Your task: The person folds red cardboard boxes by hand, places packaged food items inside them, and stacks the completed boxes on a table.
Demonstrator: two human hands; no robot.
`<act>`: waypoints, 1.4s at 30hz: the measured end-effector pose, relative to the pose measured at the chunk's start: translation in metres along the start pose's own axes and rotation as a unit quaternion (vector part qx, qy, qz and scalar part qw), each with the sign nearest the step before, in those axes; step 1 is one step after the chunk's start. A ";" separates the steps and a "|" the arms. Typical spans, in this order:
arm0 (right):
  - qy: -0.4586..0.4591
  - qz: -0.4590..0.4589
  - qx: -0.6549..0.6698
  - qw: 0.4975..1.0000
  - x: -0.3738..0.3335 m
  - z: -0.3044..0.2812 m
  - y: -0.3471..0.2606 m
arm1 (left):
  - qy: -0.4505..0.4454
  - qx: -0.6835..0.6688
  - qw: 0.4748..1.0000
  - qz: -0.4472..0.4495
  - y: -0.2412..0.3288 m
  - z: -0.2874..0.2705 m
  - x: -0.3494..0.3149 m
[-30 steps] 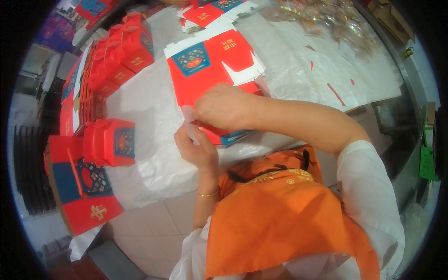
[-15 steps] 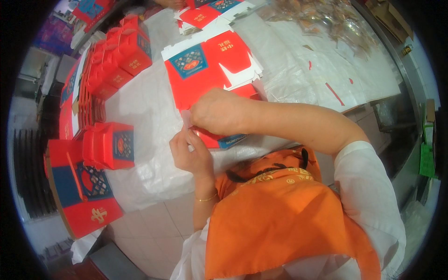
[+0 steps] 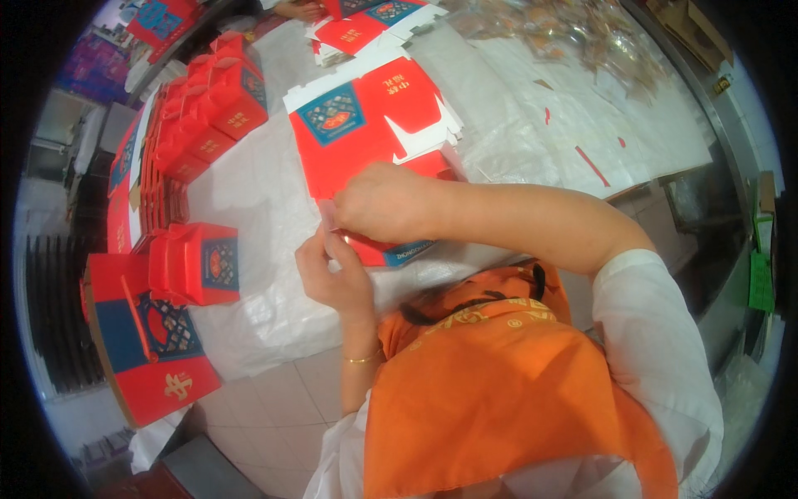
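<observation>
A partly folded red gift box (image 3: pixel 366 248) with a blue panel lies at the table's near edge, mostly hidden under my right forearm. My right hand (image 3: pixel 381 202) is closed over the box's left end, fingertips curled out of sight. Just below it, my left hand (image 3: pixel 337 274) pinches at the same corner with thumb and fingers. Between the two hands a pale flap (image 3: pixel 327 214) sticks up, seemingly part of the box. Right behind them lies a stack of flat red carton blanks (image 3: pixel 324 154) with blue panels and white cut edges.
Folded red boxes (image 3: pixel 212 112) stand in a row at the left, and a single box (image 3: pixel 195 264) sits nearer. A large red-and-blue bag (image 3: pixel 158 333) is at the left edge. Clear-wrapped packets (image 3: pixel 573 41) are heaped far right. Another person's hand (image 3: pixel 301 10) shows at the top.
My left hand has shifted slightly left and its thumb and fingers have parted a little. My right hand stays over the box corner. The whole view has moved slightly.
</observation>
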State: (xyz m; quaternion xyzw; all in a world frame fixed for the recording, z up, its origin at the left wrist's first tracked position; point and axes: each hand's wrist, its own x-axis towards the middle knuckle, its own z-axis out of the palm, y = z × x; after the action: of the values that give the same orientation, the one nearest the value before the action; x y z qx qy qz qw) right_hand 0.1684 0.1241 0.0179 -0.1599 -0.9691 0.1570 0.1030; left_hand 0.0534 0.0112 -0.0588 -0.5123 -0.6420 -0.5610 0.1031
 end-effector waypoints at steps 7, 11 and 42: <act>-0.024 0.008 -0.038 0.999 -0.003 0.004 -0.007 | -0.039 0.005 0.999 0.008 0.010 -0.009 0.000; -0.003 -0.015 -0.094 0.995 -0.004 -0.002 -0.004 | -0.049 -0.145 0.983 -0.101 -0.001 -0.010 -0.004; -0.080 0.028 -0.119 0.989 -0.011 -0.032 -0.011 | -0.099 -0.170 0.979 -0.054 -0.015 -0.011 0.008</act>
State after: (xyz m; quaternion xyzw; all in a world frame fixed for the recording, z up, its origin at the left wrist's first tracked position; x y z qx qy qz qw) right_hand 0.1830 0.1192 0.0494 -0.1852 -0.9811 0.0556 0.0006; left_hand 0.0339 0.0088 -0.0587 -0.5401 -0.5705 -0.6136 -0.0798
